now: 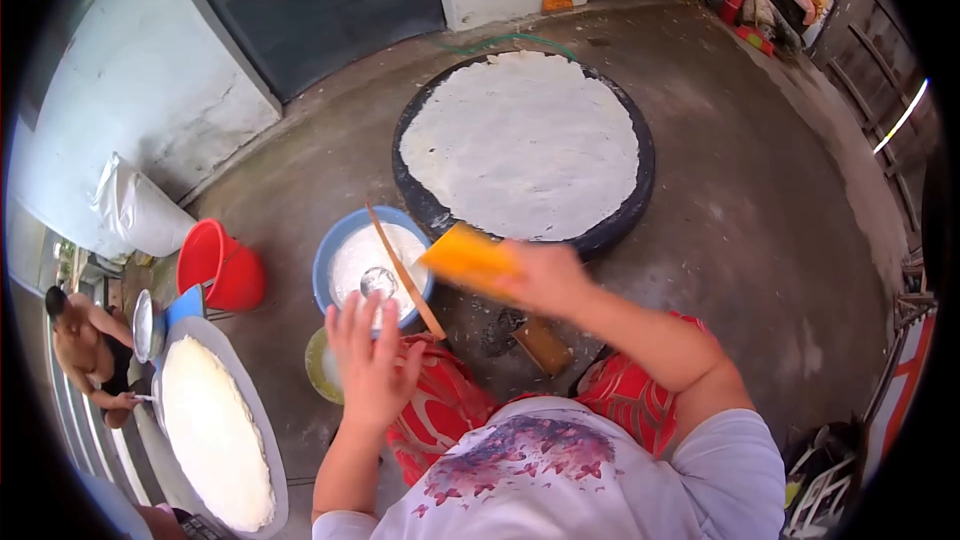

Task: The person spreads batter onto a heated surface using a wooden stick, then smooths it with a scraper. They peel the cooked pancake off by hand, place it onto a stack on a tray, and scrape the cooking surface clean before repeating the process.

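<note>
My right hand (550, 280) grips a flat yellow scraper (468, 258), blurred by motion, near the front edge of a round black griddle (648, 165). A thin white sheet of batter (520, 145) covers most of the griddle. My left hand (372, 365) is raised with its fingers spread and nothing in it, just in front of a blue basin (322, 270). White batter (350, 258) fills the basin, where a metal ladle (378, 282) lies. A wooden stick (405, 275) slants across the basin's right side.
A red bucket (220, 265) and a white sack (145, 210) stand at the left. Below the basin are a green bowl (318, 365) and a brown block (542, 345). Another person (95, 350) sits beyond a second round pan (275, 460) holding a white sheet.
</note>
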A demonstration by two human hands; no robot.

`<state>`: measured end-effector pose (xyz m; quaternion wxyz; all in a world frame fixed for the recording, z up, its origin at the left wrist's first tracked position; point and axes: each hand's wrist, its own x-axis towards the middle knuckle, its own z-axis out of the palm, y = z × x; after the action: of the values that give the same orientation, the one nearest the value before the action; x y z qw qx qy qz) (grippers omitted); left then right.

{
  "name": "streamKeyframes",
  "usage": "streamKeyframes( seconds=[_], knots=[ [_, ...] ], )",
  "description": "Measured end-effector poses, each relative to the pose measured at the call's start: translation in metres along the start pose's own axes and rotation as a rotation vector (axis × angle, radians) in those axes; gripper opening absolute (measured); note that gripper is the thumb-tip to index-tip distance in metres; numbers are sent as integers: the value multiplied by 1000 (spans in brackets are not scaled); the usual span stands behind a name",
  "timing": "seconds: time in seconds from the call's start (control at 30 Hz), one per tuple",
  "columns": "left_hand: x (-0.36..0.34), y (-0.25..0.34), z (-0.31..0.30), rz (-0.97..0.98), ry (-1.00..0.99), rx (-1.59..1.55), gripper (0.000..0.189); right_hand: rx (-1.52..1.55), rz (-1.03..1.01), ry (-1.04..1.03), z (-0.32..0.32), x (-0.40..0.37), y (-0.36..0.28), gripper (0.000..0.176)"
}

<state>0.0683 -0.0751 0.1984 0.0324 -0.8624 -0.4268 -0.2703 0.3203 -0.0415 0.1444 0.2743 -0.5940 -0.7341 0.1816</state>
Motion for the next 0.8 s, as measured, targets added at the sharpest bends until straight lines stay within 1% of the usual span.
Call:
streamKeyframes(
  seconds=[0.03,0.07,0.1,0.13,0.17,0.2,0.23,0.27,0.33,0.37,0.4,0.47,0.5,0.53,0.6,0.63,0.67,0.73,0.8],
  knots=[
    [-2,-1,0,-54,14,48,52,-41,199,104,-11,0,36,36],
    [-9,-6,3,-55,6,38,52,18,254,270,-11,-1,102,46],
    [-21,-12,6,-157,-23,15,52,-71,524,326,-45,1,120,51],
    [-32,-18,9,-258,-52,-6,53,-29,523,531,-50,-4,186,50],
    [-42,-22,12,-258,-60,-12,53,-21,592,650,-59,-11,241,49],
    [-52,-25,16,-316,-33,-17,51,-70,725,676,-83,-14,240,48],
    [-59,-26,20,-376,-8,-20,50,-162,864,725,-93,-16,258,46],
    [-64,-23,23,-380,-17,-25,50,-168,871,717,-97,-18,271,46],
    [-68,-18,30,-519,19,-86,47,-171,963,682,-100,-12,292,48],
    [-68,-16,34,-536,7,-93,45,-160,907,714,-93,-4,297,53],
    [-64,-13,39,-541,3,-93,45,-162,908,707,-93,6,303,53],
    [-58,-8,48,-548,-55,-73,44,-413,880,669,-102,26,311,60],
    [-55,-10,48,-537,-86,-43,44,-362,1059,638,-116,41,320,63],
    [-50,-12,49,-525,-51,-34,44,-363,1057,636,-119,54,326,63],
    [-43,-16,51,-535,-92,-31,44,-418,927,556,-123,85,337,64],
    [-41,-18,54,-540,-104,-30,44,-527,939,519,-124,103,338,64],
    [-39,-19,55,-552,-112,-28,44,-529,936,504,-133,116,338,64],
    [-31,-24,59,-562,-148,-20,47,-488,1129,431,-151,147,341,64],
    [-17,-25,62,-577,-132,-26,46,-485,1115,450,-145,178,357,61]
  ],
)
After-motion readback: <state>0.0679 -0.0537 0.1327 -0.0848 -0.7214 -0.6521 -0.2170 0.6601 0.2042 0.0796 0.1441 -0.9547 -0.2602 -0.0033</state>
